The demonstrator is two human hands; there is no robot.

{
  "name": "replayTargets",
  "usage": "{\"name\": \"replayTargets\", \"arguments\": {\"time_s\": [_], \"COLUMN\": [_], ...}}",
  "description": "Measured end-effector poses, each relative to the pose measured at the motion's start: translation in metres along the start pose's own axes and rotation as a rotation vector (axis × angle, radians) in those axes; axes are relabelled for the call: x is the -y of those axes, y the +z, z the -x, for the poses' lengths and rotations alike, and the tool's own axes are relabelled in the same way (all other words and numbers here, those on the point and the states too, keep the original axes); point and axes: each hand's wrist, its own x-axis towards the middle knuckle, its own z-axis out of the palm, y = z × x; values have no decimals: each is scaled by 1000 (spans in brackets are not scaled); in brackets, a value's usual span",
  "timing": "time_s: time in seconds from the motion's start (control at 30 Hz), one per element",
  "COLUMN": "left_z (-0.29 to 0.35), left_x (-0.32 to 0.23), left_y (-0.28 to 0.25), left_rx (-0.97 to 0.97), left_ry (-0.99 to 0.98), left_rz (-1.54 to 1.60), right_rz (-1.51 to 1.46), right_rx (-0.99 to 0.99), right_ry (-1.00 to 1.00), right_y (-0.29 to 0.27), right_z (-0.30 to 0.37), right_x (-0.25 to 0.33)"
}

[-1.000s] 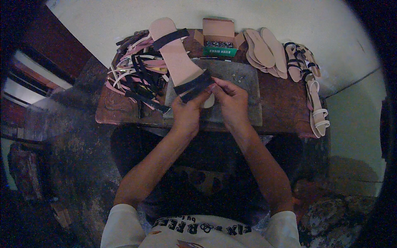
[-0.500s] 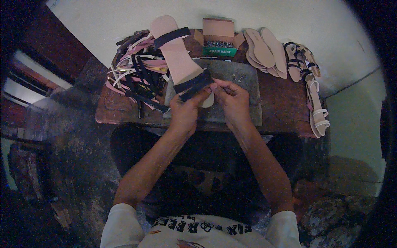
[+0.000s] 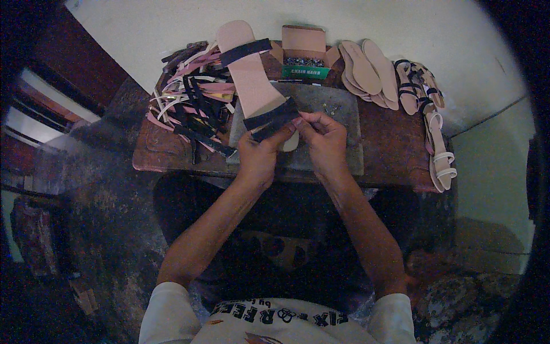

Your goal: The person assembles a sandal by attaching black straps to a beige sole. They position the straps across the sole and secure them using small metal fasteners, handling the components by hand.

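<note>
A sandal sole (image 3: 246, 80), pale pink with dark straps, is held tilted over a grey slab (image 3: 354, 143). One black strap (image 3: 245, 52) crosses its far part. Nearer me, wide black straps (image 3: 271, 119) cross the other end. My left hand (image 3: 256, 156) is closed around this near end, its thumb lying along the straps. My right hand (image 3: 325, 137) pinches the right-hand strap end at the sole's edge; its thumb and forefinger are pressed together there. Whether anything small sits between those fingertips cannot be made out.
A tangled pile of strips (image 3: 197, 97) lies left on the wooden table (image 3: 157, 153). Behind the slab stands an open box of nails (image 3: 305, 62); a few small nails (image 3: 330, 108) lie on the slab. Beige insoles (image 3: 369, 69) and strapped sandals (image 3: 438, 146) line the right side.
The sandal has shifted slightly to the right, its far end most of all. Both hands keep their hold, with only a small movement at the strap end.
</note>
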Motion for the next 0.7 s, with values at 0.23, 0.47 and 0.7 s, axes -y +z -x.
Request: {"name": "replayTargets", "arguments": {"time_s": [0.23,0.47,0.7], "left_z": [1,0,-1], "left_x": [1,3,3], "left_y": [-1,-1,-2], "left_rx": [-17,-7,-10], "left_ry": [0,37,15], "left_rz": [-30,-64,-108], "right_rz": [7,12,47], "right_rx": [3,-55,-23], "right_ry": [-14,-80,27], "right_y": [0,1,0], "right_z": [1,-2,-2], "right_x": [0,-8,3]}}
